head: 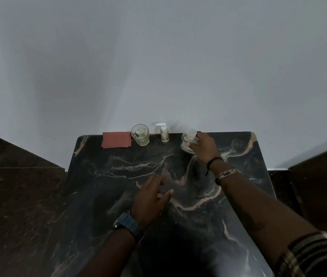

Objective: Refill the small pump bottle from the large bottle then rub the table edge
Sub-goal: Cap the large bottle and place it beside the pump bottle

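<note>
Barely started, I'd say: pump bottle (164, 134) sits capped at 12 o'clock on the table (238, 186), no pouring or rubbing yet. Right hand (203, 147) grasps the big bottle (188, 141) at 1 o'clock, looks clear inside. Left hand (151, 197) hovers relaxed, holding nothing. Glass (140, 137) holds pale liquid, beside a red cloth (116, 140).

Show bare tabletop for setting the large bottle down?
Free: middle of the table, between left hand and the back row. Crowded: back edge, with cloth, glass, pump bottle, and large bottle in right hand.
</note>
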